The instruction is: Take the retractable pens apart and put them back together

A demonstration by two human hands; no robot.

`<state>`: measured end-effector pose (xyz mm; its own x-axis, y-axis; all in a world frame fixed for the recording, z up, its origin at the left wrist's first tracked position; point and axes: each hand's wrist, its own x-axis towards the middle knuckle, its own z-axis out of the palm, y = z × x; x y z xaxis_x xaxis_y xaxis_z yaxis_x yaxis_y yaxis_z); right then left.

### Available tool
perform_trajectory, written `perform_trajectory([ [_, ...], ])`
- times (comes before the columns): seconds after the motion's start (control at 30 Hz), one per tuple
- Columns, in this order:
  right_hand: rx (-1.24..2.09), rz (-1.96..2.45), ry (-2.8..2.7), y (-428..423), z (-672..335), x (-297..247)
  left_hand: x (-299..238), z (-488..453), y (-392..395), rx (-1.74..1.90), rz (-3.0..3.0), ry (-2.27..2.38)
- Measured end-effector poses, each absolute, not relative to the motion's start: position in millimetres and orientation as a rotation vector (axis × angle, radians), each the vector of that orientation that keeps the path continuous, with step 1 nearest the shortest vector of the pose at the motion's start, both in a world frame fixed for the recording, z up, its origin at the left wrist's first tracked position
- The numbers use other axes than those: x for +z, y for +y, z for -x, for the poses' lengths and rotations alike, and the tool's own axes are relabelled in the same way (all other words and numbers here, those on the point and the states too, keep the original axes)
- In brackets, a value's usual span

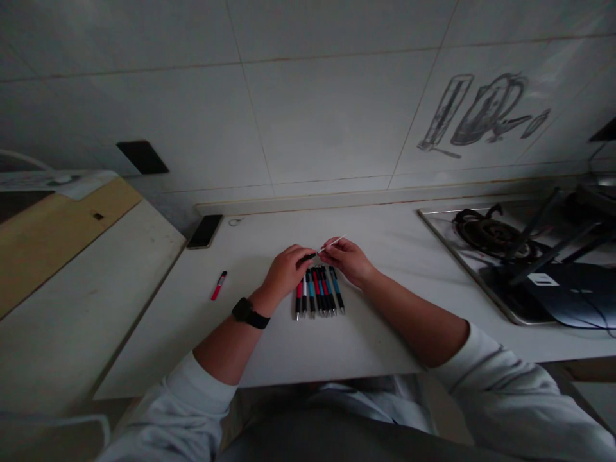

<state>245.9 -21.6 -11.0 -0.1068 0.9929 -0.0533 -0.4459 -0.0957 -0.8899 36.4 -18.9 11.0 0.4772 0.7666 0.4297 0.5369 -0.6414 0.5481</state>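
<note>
Above the counter (366,346), my left hand (287,273) pinches a short black pen part (308,257). My right hand (351,262) has its fingers closed on a thin white pen refill (339,239), which points up to the right. The inner ends of the two parts meet or nearly meet between my fingertips. Just below my hands lies a row of several pens (318,292) in red, white, blue and black, metal tips toward me. Farther left, a red pen barrel with a black end (219,286) lies alone.
A phone (205,231) and a small ring (235,222) lie at the back left. To the right is a gas stove (486,234), with a black device with antennas (572,292) on it. A whitish cabinet-like panel (86,289) stands at the left. The tiled wall (332,122) rises behind.
</note>
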Motion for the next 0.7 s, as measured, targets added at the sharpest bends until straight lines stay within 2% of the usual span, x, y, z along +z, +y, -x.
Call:
perform_trajectory([
  [0.5,1.493,0.873,-0.929,-21,-244,-12,10,-37,-21,0.902,-2.362,1.178],
  [0.6,1.411,0.912,-0.960,-10,-260,-10,9,-34,-20,0.916,-2.337,1.210],
  [0.7,1.191,1.081,-1.081,8,-292,-10,7,-31,-18,0.917,-2.317,1.233],
])
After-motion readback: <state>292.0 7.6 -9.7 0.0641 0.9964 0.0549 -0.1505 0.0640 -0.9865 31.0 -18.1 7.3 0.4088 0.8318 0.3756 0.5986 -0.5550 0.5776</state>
